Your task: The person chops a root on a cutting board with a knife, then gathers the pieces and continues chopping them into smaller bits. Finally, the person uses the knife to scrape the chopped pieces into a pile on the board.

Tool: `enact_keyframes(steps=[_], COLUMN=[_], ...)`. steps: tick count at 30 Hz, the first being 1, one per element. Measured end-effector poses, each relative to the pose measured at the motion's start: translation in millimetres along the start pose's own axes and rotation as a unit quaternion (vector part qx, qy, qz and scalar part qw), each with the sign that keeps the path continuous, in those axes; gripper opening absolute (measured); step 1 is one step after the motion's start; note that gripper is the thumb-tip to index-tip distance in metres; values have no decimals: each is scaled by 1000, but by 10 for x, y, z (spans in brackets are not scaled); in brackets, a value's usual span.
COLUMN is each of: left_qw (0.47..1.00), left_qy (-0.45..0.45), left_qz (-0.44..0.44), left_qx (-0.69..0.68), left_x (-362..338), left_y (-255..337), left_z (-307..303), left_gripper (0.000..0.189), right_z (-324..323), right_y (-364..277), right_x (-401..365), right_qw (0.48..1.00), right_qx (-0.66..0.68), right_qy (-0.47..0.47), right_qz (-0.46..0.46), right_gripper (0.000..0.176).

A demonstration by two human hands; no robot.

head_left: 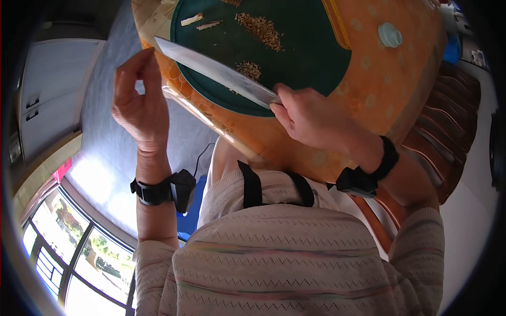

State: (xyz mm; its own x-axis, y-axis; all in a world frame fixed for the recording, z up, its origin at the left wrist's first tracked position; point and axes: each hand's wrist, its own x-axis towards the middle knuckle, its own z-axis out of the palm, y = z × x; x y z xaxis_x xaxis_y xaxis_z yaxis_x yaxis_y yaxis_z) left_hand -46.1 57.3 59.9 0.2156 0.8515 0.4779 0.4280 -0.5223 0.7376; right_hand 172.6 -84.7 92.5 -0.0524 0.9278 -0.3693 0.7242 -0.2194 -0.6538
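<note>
My right hand (308, 113) is closed round the handle end of a kitchen knife (211, 68), whose broad blade points to the upper left over the board's near edge. My left hand (139, 97) is raised beside the knife's tip, thumb and fingertips pinched together. Whatever the pinch may hold is too small to make out. Under the blade lies a dark green cutting board (311, 68). On it are a larger pile of chopped brown bits (261, 31), a smaller pile (249, 69) next to the blade, and pale stick-like pieces (192, 19) at the far left.
The board rests on a table with an orange patterned cover (369, 68). A pale green cap (390, 35) sits on the table to the right. Brown wooden chairs (443, 131) stand along the right side. Cabinets (55, 79) and a window (79, 242) are on the left.
</note>
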Motion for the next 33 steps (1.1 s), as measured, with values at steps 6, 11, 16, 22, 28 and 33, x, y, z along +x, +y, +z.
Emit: enact_keyframes(steps=[6, 11, 16, 22, 28, 33], left_qw=[999, 993, 979, 923, 921, 950], left_qy=[12, 38, 2, 18, 12, 24], left_qz=[24, -25, -135, -264, -260, -275], left_qx=[-28, -108, -156, -280, -288, -147], left_x=[211, 325, 252, 193, 331, 288], left_y=[-38, 24, 15, -80, -57, -114], left_z=[84, 200, 304, 300, 366, 445], left_gripper=[13, 16, 21, 18, 19, 17], right_z=[-10, -55, -12, -177, -440, -430], right_y=[108, 84, 174, 352, 350, 350], right_x=[23, -81, -165, -457, -265, -241], right_qw=[999, 994, 996, 998, 994, 991], right_qx=[-33, -99, -69, -17, -97, -129], right_qy=[29, -26, -15, -44, -36, -44], right_qz=[-5, -23, -50, 37, 16, -1], right_gripper=[13, 12, 14, 20, 20, 20])
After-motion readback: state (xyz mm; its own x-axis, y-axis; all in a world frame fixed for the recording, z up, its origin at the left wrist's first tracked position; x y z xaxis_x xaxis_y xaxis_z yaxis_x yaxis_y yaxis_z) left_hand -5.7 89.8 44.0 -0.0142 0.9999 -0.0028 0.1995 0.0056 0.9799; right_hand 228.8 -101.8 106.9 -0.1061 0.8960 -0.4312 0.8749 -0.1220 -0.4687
